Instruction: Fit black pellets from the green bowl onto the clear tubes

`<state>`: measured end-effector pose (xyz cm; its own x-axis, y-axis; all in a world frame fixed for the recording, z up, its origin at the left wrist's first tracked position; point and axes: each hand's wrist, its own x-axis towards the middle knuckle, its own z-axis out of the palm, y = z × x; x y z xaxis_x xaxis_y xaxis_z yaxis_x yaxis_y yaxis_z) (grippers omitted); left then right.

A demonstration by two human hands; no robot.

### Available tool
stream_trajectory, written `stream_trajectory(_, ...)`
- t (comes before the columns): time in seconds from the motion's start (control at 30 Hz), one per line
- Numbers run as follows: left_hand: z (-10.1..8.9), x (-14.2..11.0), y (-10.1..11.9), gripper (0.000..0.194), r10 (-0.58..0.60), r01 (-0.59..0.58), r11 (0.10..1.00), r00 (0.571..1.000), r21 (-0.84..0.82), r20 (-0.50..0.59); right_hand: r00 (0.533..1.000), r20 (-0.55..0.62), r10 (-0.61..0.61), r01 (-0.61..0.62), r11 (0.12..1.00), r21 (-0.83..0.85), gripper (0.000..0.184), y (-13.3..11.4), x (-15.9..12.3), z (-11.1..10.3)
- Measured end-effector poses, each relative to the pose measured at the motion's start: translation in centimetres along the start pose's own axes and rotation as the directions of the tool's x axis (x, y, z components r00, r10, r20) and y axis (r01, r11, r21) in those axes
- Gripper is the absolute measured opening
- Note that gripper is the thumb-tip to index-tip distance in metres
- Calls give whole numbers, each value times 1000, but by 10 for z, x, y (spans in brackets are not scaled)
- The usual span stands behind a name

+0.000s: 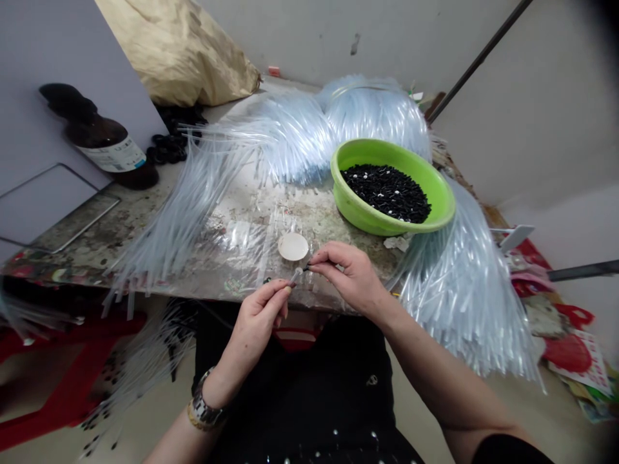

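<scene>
My left hand [261, 312] pinches the end of a clear plastic tube [296, 276] just over the table's front edge. Opposite it, my right hand [345, 267] has thumb and forefinger closed on a small black plug [306, 267], which meets or nearly meets the tube's tip; I cannot tell whether it is inside. Right behind the fingers lies a small round white dish [293, 247]. A green basin [391, 222] beyond my right hand holds many small black pieces [387, 190] with a few white bits among them.
Bundles of clear tubes [300, 129] lie across the table's back, with more hanging over the left edge [164, 225] and right edge [474, 296]. A brown bottle [109, 138] stands at left near a wire frame [87, 225]. Below left is a red stool [68, 393].
</scene>
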<state>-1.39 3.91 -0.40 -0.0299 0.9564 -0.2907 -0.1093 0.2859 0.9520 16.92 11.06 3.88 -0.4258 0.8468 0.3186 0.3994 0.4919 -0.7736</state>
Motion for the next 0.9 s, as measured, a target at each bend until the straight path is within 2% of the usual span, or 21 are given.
stream_trajectory(0.53,0,1,-2,30,54,-58,993,998,106,38,999,29,-39,39,999,-3,7,-2,-5,-2)
stream_trajectory(0.9,-2,1,-3,29,45,-52,990,998,128,52,998,45,-35,36,999,-11,8,-4,-5,-2)
